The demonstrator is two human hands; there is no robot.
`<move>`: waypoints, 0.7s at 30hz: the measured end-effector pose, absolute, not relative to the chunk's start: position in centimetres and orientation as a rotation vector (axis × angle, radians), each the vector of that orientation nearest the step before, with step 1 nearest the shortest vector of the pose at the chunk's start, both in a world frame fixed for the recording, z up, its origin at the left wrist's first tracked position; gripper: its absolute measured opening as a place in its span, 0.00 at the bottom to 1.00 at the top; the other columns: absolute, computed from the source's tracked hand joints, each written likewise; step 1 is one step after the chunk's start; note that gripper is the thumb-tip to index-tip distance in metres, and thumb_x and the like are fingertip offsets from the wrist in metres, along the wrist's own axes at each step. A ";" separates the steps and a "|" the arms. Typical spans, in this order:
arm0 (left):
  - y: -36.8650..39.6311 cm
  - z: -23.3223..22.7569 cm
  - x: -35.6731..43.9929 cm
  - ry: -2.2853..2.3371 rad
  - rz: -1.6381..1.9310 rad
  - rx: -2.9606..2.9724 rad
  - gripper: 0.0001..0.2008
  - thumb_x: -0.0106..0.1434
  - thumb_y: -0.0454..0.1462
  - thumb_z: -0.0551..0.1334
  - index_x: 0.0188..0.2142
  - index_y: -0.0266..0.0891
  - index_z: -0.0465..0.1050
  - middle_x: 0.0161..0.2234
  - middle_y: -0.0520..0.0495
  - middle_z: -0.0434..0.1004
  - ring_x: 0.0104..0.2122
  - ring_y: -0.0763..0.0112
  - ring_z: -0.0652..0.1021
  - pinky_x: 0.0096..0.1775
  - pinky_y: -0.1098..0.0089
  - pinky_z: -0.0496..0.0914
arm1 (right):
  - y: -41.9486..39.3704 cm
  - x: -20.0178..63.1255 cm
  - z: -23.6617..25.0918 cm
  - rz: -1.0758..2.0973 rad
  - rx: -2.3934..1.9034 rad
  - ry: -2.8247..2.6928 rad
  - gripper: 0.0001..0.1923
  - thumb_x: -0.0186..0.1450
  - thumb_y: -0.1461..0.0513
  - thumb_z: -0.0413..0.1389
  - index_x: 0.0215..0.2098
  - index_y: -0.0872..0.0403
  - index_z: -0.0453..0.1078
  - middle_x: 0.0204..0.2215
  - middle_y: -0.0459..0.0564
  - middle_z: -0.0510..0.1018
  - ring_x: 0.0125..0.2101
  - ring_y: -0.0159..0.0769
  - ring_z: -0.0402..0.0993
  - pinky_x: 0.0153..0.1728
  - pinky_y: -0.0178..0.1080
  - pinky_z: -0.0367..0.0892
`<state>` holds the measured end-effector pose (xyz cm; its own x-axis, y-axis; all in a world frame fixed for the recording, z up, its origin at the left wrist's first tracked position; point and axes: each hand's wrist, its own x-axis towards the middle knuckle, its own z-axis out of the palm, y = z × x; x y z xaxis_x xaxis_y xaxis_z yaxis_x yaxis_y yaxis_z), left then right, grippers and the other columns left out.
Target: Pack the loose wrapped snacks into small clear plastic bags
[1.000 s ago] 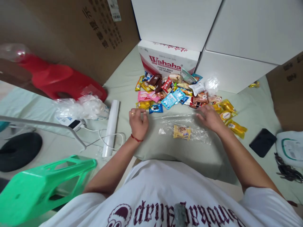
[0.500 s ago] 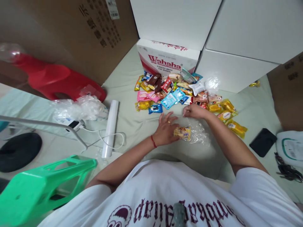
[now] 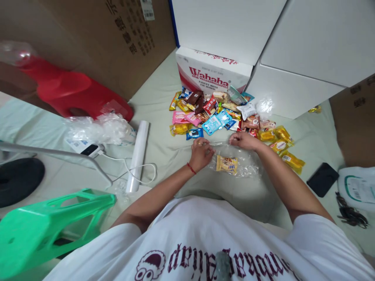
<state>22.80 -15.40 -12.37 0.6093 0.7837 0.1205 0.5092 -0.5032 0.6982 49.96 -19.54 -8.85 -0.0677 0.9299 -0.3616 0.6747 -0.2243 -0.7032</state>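
Note:
A clear plastic bag lies spread on the pale green cloth, its far edge pulled between my two hands. My left hand, with a ring and a red cord at the wrist, pinches the bag's left upper edge. At the right upper edge, my right hand has its fingers closed on the plastic. A yellow snack packet rests within the bag's outline; whether it is inside or on top I cannot tell. Just beyond my hands is a heap of wrapped snacks.
A Wahaha carton stands behind the heap, against white boxes. Yellow packets and a black phone lie to the right. Leftward are a white roll, a red jug and a green plastic stool.
My left hand has let the yellow packet go and moved up and left to the bag's edge. The bag's far edge is now stretched between both hands. The view has shifted slightly.

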 end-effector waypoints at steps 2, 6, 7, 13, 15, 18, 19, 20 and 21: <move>-15.4 -11.9 22.4 0.914 0.576 2.256 0.13 0.68 0.45 0.62 0.45 0.44 0.81 0.56 0.41 0.73 0.64 0.51 0.64 0.65 0.45 0.57 | -19.7 49.8 -9.0 1.176 -1.891 -1.718 0.22 0.59 0.45 0.57 0.34 0.55 0.75 0.25 0.45 0.74 0.27 0.32 0.64 0.29 0.34 0.57; -15.5 -10.9 21.8 0.654 0.452 2.409 0.17 0.61 0.51 0.69 0.47 0.48 0.82 0.67 0.45 0.65 0.72 0.42 0.51 0.70 0.38 0.36 | -19.9 49.6 -9.2 1.185 -1.890 -1.708 0.22 0.60 0.45 0.57 0.35 0.56 0.76 0.24 0.43 0.71 0.26 0.31 0.63 0.29 0.34 0.57; -15.4 -10.8 21.7 0.626 0.423 2.424 0.14 0.60 0.50 0.70 0.42 0.48 0.83 0.68 0.46 0.64 0.72 0.40 0.49 0.70 0.38 0.33 | -20.0 49.6 -9.2 1.186 -1.897 -1.707 0.22 0.59 0.45 0.57 0.35 0.55 0.76 0.23 0.43 0.70 0.25 0.31 0.63 0.29 0.34 0.56; -14.7 -11.0 22.5 0.808 0.441 2.336 0.09 0.66 0.42 0.64 0.36 0.44 0.82 0.67 0.46 0.67 0.73 0.46 0.48 0.70 0.39 0.39 | -20.2 49.7 -9.2 1.206 -1.922 -1.696 0.23 0.59 0.45 0.57 0.35 0.55 0.76 0.23 0.42 0.70 0.25 0.31 0.62 0.29 0.34 0.56; -14.6 -11.6 22.9 0.925 0.445 2.308 0.08 0.66 0.41 0.64 0.36 0.43 0.81 0.66 0.44 0.68 0.73 0.46 0.50 0.70 0.38 0.42 | -20.4 49.7 -9.4 1.198 -1.924 -1.684 0.23 0.58 0.44 0.57 0.35 0.55 0.76 0.23 0.42 0.69 0.26 0.31 0.62 0.29 0.34 0.56; -14.6 -12.7 23.3 0.977 0.434 2.339 0.07 0.64 0.41 0.66 0.33 0.43 0.81 0.65 0.44 0.69 0.73 0.44 0.52 0.70 0.39 0.40 | -20.6 49.7 -9.5 1.199 -1.914 -1.656 0.23 0.59 0.44 0.57 0.35 0.55 0.76 0.22 0.41 0.67 0.24 0.30 0.60 0.28 0.34 0.55; -14.6 -13.1 23.4 0.968 0.430 2.357 0.06 0.63 0.42 0.67 0.34 0.43 0.81 0.65 0.43 0.69 0.73 0.44 0.52 0.70 0.40 0.40 | -20.6 49.7 -9.5 1.197 -1.910 -1.646 0.23 0.60 0.44 0.57 0.36 0.56 0.76 0.22 0.41 0.68 0.24 0.30 0.60 0.27 0.34 0.55; -14.7 -13.5 23.4 0.962 0.430 2.372 0.07 0.62 0.43 0.68 0.37 0.43 0.81 0.65 0.43 0.69 0.72 0.44 0.53 0.70 0.40 0.40 | -20.7 49.6 -9.5 1.191 -1.903 -1.640 0.23 0.60 0.44 0.57 0.36 0.56 0.76 0.22 0.42 0.69 0.24 0.30 0.61 0.27 0.34 0.56; -14.8 -13.8 23.4 0.964 0.434 2.381 0.12 0.60 0.43 0.70 0.43 0.44 0.80 0.65 0.41 0.68 0.72 0.44 0.54 0.70 0.41 0.40 | -20.8 49.5 -9.3 1.178 -1.892 -1.638 0.23 0.61 0.44 0.57 0.37 0.56 0.77 0.23 0.43 0.71 0.25 0.31 0.62 0.28 0.34 0.57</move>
<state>23.43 -14.80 -13.79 0.6935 0.7143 0.0940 0.5439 -0.6046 0.5819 49.53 -20.84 -9.34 -0.0269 0.9381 -0.3455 0.6257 -0.2537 -0.7376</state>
